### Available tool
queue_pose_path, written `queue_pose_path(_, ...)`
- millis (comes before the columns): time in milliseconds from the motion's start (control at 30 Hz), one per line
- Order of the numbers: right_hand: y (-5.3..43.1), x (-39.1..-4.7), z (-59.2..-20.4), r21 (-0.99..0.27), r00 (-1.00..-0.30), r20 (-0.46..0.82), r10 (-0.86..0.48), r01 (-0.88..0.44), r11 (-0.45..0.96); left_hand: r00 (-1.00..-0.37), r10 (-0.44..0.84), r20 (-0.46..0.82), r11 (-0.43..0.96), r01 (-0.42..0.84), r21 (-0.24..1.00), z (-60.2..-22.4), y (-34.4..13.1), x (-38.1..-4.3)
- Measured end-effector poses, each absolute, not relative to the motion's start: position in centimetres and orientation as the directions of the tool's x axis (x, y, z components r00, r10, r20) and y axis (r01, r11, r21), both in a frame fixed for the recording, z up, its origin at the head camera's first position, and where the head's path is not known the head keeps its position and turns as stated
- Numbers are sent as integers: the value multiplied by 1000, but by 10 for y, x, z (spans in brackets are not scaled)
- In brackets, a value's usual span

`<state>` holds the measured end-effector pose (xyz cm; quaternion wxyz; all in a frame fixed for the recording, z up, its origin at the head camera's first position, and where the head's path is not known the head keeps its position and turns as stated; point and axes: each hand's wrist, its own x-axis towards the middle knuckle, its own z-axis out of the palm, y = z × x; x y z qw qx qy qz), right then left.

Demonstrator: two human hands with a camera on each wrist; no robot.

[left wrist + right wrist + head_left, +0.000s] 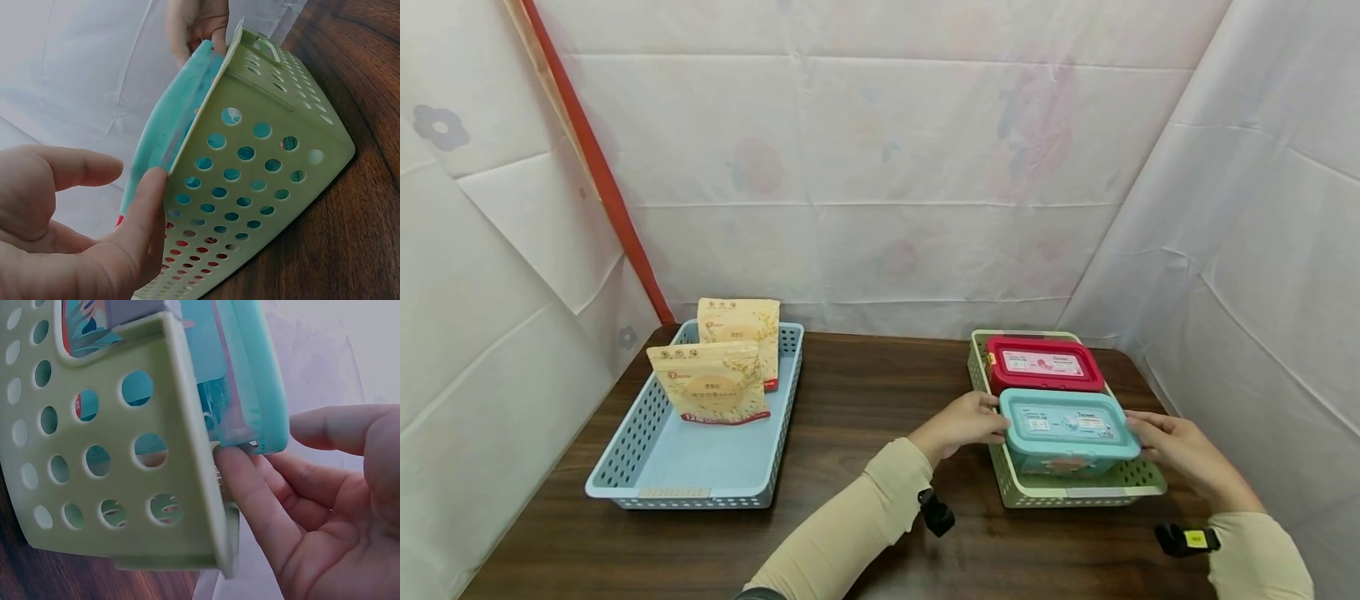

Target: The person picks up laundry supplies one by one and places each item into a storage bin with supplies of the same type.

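Observation:
A teal lidded plastic box sits in the front part of a green perforated basket, its lid above the rim. My left hand is at the box's left end. In the left wrist view, one fingertip touches the lid edge beside the basket rim, while another finger stands apart from the lid. On the right end, my right hand pinches the lid's edge, one finger tucked beneath it. Behind the teal box lies a red lidded box in the same basket.
To the left on the dark wooden table stands a light blue perforated basket. It holds two yellow pouches, the front pouch leaning against the rear pouch. White patterned sheets hang behind and at both sides.

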<state>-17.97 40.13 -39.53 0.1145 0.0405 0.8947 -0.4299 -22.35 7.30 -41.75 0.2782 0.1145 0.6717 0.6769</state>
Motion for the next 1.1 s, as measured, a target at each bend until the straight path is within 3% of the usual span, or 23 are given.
queue_pose_path(567,397,-178,-385,-823,-990,-108,-93,37,567,-811,549,-200,23,-225,974,-410,61,-225)
queue_pose_path(1100,383,-176,-378,-840,-997,-33,-67,-9,543,-837,511,-195,37,-205,978,-406,39,-233)
